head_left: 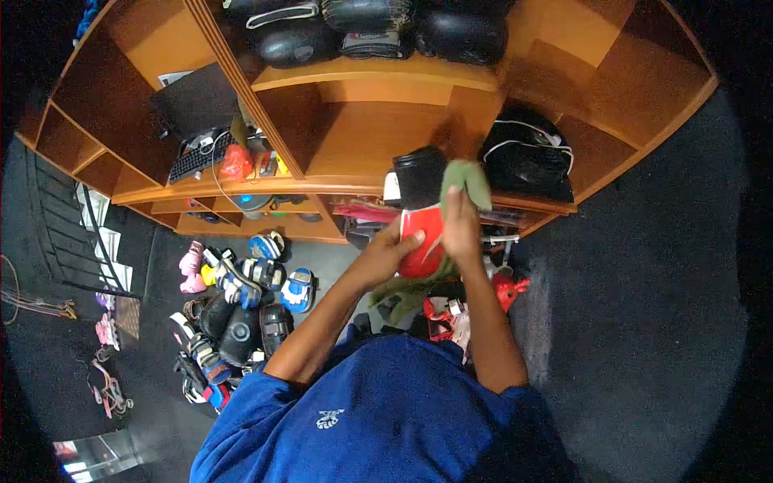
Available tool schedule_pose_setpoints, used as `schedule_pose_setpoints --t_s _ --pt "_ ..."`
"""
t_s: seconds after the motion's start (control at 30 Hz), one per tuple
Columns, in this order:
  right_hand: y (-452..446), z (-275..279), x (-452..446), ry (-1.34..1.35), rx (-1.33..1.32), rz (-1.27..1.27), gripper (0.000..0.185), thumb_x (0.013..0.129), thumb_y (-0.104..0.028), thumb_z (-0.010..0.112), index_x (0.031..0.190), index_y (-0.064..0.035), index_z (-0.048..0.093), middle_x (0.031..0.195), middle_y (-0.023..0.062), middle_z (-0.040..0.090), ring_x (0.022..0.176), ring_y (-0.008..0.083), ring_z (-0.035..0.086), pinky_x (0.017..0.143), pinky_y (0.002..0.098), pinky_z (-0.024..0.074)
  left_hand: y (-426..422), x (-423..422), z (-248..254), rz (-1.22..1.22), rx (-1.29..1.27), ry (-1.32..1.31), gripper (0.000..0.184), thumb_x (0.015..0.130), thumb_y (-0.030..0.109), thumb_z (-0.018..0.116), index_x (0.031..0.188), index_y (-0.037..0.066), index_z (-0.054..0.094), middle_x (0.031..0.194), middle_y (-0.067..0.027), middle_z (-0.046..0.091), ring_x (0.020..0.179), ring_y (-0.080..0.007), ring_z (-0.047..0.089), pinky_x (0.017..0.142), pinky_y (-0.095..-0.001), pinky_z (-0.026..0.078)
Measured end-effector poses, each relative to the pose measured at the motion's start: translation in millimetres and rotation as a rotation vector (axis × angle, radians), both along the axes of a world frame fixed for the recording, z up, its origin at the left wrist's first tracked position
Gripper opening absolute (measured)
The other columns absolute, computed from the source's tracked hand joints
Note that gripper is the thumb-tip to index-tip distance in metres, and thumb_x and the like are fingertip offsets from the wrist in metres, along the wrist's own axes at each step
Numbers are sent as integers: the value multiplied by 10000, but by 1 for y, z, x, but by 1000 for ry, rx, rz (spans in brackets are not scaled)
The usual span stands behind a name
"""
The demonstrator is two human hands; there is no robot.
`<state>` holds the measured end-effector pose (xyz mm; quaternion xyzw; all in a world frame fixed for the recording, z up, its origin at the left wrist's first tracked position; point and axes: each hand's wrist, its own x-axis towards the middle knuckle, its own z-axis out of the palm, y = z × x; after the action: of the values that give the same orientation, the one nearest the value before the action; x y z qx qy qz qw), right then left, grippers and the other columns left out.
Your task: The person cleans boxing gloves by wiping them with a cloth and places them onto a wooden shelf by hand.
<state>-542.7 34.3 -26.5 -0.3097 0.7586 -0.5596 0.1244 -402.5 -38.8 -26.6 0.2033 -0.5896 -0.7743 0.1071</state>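
My left hand [394,249] grips a red boxing glove [420,253] by its side, thumb on its face. The glove's black cuff [420,179] points up toward the shelf, with a bit of white at its edge. My right hand [460,233] is slightly blurred and has its fingers closed on a folded green cloth [467,181], held against or just beside the glove's right side near the cuff. Whether the cloth touches the glove I cannot tell. Beneath the glove there is a larger greenish, fuzzy piece [407,294], partly hidden.
A wooden shelf unit [378,145] stands ahead, with black gloves [298,44] on top and a black bag [527,157] at right. A keyboard [193,165] lies at left. Pads [241,334] are piled on the floor at left; red gear [439,318] lies close by.
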Motion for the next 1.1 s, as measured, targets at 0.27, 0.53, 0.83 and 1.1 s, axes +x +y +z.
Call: schedule_pose_setpoints --t_s 0.27,0.53,0.83,1.1 --pt "14 -17 -40 -505 -387 505 427 866 -251 602 1218 -35 491 1139 65 577 1027 192 557 916 354 433 -30 8 -32 -498 103 5 463 896 317 570 1286 86 475 1172 -36 582 1055 -136 521 911 -310 404" --pt "61 -81 -59 -862 -727 493 619 741 -310 717 1246 -49 474 1197 112 557 1073 250 556 959 388 430 -43 -15 -57 141 209 -235 522 861 384 609 1276 105 461 1191 -77 538 1086 -192 517 877 -342 438" --pt "88 -129 -96 -997 -916 619 565 902 -455 489 1298 -57 425 1270 111 505 1136 280 507 985 432 395 7 -16 -12 393 -639 183 490 797 312 688 1146 9 524 1038 -147 573 964 -220 571 839 -311 450" --pt "56 -13 -21 -468 -451 -44 566 892 -509 488 1222 -49 474 1214 105 509 1068 246 527 906 380 445 18 -23 4 188 -509 160 448 799 212 688 1145 -24 528 1072 -167 585 1017 -256 562 904 -320 414"
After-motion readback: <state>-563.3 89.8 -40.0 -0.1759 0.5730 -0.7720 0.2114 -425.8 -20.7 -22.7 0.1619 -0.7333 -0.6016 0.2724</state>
